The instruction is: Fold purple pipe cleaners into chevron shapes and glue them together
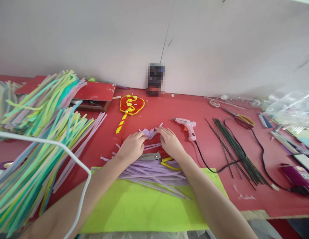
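We held the folded lilac piece point(150, 133) between both hands, low over the red desk point(169, 109); our left hand point(133, 146) was closed on its left end and our right hand point(170, 142) on its right end, fingertips pinching the zigzag from both sides, it seemed, so that the folds could not spring open; the piece sat just beyond the loose lilac pipe cleaners point(154, 174), which lay fanned over the far edge of the green sheet point(134, 205), under our wrists and easy to reach; the pliers point(158, 157) with yellow handles rested on that pile between our forearms, near enough to pick up without stretching; the glue gun point(188, 126) lay just right of our right hand, its black cord trailing away; the green wires point(234, 149) and the scissors point(235, 115) lay further right, well apart; a red and yellow fan point(131, 106) lay beyond our left hand; stacks of coloured pipe cleaners point(42, 132) filled the left side.
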{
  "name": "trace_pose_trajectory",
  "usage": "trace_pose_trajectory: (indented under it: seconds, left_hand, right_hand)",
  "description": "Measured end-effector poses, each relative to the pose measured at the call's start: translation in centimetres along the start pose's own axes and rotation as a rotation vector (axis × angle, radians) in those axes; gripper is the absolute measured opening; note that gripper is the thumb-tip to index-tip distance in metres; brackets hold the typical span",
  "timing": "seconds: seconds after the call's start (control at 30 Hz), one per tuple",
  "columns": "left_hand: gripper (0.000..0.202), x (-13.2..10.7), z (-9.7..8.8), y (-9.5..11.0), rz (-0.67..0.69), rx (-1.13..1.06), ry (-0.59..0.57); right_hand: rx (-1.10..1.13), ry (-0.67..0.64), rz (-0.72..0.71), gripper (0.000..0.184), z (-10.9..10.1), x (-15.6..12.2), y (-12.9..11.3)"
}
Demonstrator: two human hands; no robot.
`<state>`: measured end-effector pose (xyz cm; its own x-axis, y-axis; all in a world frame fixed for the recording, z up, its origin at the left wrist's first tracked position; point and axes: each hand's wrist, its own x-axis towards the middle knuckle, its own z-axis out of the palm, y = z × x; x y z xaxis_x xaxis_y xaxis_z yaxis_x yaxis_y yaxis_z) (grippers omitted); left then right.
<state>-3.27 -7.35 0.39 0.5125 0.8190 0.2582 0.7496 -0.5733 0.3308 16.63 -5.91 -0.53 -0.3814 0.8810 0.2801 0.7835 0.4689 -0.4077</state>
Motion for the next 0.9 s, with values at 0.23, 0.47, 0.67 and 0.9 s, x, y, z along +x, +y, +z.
trace_pose_trajectory:
  seconds: [0.23,0.47,0.67,0.9]
  left_hand:
    - [0.038,-0.1,0.0,0.0,0.011,0.024,-0.018]
    - [0.038,0.0,-0.1,0.0,0.005,0.002,-0.016]
    - [0.035,-0.1,-0.5,0.0,-0.159,-0.001,0.142]
    - [0.03,0.0,-0.2,-0.6,-0.112,0.053,0.061]
  right_hand:
    - [0.003,0.008,-0.022,0.044,0.2,0.0,0.2]
    - [-0.011,0.044,-0.034,0.043,0.3,0.0,0.3]
    - [0.0,0.171,0.021,0.041,-0.6,-0.1,-0.1]
    - [0.005,-0.003,0.037,0.046,-1.0,0.0,-0.6]
